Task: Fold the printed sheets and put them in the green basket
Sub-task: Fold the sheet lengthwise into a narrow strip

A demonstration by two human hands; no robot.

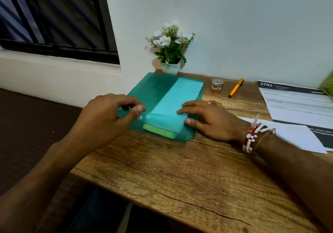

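A teal translucent folder (pixel 151 88) lies on the wooden desk (pixel 180 169) at its far left. A folded pale sheet (pixel 173 101) and a green pad (pixel 159 132) show through it. My left hand (pixel 108 113) has curled fingers and thumb at the folder's near left edge, pinching the flap beside a small snap. My right hand (pixel 209 119) rests flat with straight fingers on the folder's near right corner. Printed sheets (pixel 297 104) lie flat at the right. A corner of the green basket (pixel 327 84) shows at the right edge.
A potted plant with white flowers (pixel 171 52) stands against the wall behind the folder. A roll of tape (pixel 217 84) and an orange pen (pixel 236 87) lie between the folder and the sheets. A blank white sheet (pixel 297 137) lies beside my right wrist.
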